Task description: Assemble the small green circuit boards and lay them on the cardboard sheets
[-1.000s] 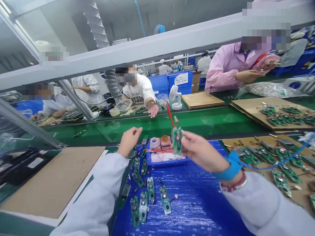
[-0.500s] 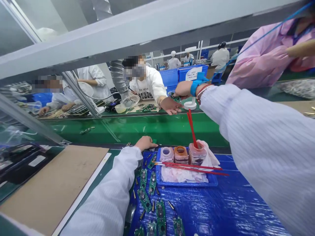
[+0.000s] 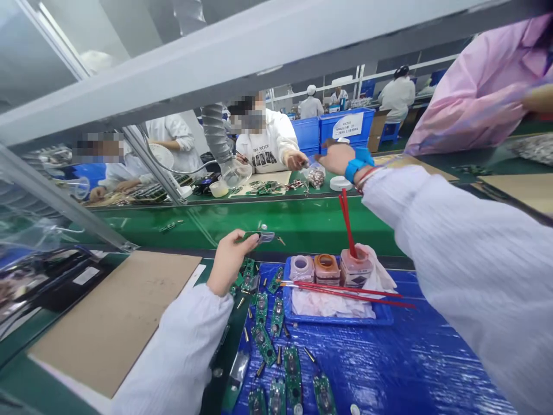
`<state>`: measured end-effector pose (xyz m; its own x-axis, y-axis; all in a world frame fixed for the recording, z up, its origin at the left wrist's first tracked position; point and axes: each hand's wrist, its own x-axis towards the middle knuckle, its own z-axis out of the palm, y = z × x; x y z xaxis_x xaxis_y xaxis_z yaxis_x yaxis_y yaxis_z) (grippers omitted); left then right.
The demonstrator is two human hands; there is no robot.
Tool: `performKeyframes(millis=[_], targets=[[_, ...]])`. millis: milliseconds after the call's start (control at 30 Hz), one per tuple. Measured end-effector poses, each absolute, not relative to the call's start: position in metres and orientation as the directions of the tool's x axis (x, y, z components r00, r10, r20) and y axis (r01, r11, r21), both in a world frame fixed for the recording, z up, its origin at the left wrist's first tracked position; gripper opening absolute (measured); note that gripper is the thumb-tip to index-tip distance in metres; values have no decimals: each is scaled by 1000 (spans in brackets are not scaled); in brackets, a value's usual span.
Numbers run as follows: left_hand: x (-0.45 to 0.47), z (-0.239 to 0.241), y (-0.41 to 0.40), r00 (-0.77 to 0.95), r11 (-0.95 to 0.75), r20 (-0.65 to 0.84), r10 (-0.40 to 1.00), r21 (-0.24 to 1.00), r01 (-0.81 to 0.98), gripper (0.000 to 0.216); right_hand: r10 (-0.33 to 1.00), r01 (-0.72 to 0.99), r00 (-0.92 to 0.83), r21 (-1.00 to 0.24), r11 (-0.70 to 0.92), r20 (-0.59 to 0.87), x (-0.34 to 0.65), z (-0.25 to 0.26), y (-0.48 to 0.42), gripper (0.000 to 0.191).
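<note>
My left hand (image 3: 231, 258) is raised over the near edge of the green channel, its thumb and fingers pinched on a small circuit board (image 3: 264, 237). A short brass-coloured piece (image 3: 280, 240) hangs by the board's far end. My right hand (image 3: 339, 158), with a blue wristband (image 3: 359, 164), stretches over the channel to the far bench. Its fingertips are close to a clear bag of small parts (image 3: 315, 176); blur hides whether they grip it. A co-worker's hand (image 3: 296, 160) is at the bag's other side. Several green circuit boards (image 3: 292, 372) lie on the blue mat (image 3: 371, 369).
A blue tray (image 3: 339, 319) holds small bottles (image 3: 327, 269), tissue and red-handled brushes (image 3: 354, 291). Cardboard (image 3: 116, 311) lies to the left. A grey beam (image 3: 259, 63) crosses overhead. A white lid (image 3: 341, 183) rests on the far bench. Several co-workers sit around.
My left hand has risen from the mat's far edge with a circuit board. The co-worker's outstretched hand has drawn back and is now at the bag, which has come into view beside my right hand.
</note>
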<state>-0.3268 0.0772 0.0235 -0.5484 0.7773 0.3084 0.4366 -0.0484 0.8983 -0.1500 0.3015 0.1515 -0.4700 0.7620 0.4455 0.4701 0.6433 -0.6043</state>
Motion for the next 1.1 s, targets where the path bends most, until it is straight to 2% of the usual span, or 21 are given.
performKeyframes(millis=[133, 167, 233, 300, 367, 400, 467, 500, 567, 667, 733, 767, 833, 900, 967, 1100], targets=[[-282, 40, 40, -582, -231, 494, 646, 853, 468, 22, 694, 443, -503, -536, 719, 515, -101, 156, 224, 25], [-268, 44, 30, -581, -263, 537, 612, 831, 491, 16, 668, 379, -570, -568, 731, 479, -84, 151, 198, 22], [-238, 49, 10, -505, -361, 689, 520, 713, 601, 8, 603, 257, -754, -727, 637, 261, -52, 135, 144, 35], [-208, 51, -9, -285, -484, 873, 395, 462, 744, 23, 455, 116, -881, -874, 471, 128, -24, 112, 96, 36], [-182, 50, -27, 23, -573, 946, 324, 176, 800, 37, 355, -51, -928, -983, 177, 112, -3, 89, 60, 39], [-171, 49, -35, 158, -600, 934, 319, 70, 797, 42, 344, -129, -931, -992, 4, 123, 6, 79, 46, 39], [-152, 47, -49, 340, -624, 875, 344, -57, 779, 46, 369, -251, -920, -924, -288, 135, 22, 63, 27, 38], [-145, 47, -55, 410, -628, 844, 346, -116, 769, 45, 384, -287, -914, -881, -377, 133, 30, 58, 21, 36], [-134, 47, -65, 491, -633, 807, 327, -199, 748, 38, 392, -324, -909, -834, -447, 143, 46, 53, 15, 33], [-127, 42, -72, 445, -603, 838, 317, -184, 776, 37, 392, -342, -905, -834, -432, 167, 68, 50, 11, 32], [-129, 32, -73, 318, -520, 869, 380, -84, 850, 35, 390, -341, -904, -848, -405, 177, 80, 48, 9, 34], [-132, 25, -73, 251, -453, 852, 459, -19, 891, 31, 390, -335, -904, -856, -393, 175, 84, 46, 8, 35], [-138, 6, -73, 138, -288, 713, 687, 93, 953, 19, 390, -324, -905, -866, -381, 167, 90, 43, 6, 37], [-142, -16, -72, 56, -142, 513, 857, 130, 981, 12, 386, -322, -907, -869, -376, 169, 93, 40, 4, 41], [-142, -37, -73, 16, -76, 392, 920, 136, 988, 14, 375, -325, -909, -873, -364, 183, 95, 37, 4, 44], [-131, -62, -71, -31, -9, 299, 954, 131, 991, 21, 374, -332, -903, -896, -293, 213, 99, 37, 6, 44]])
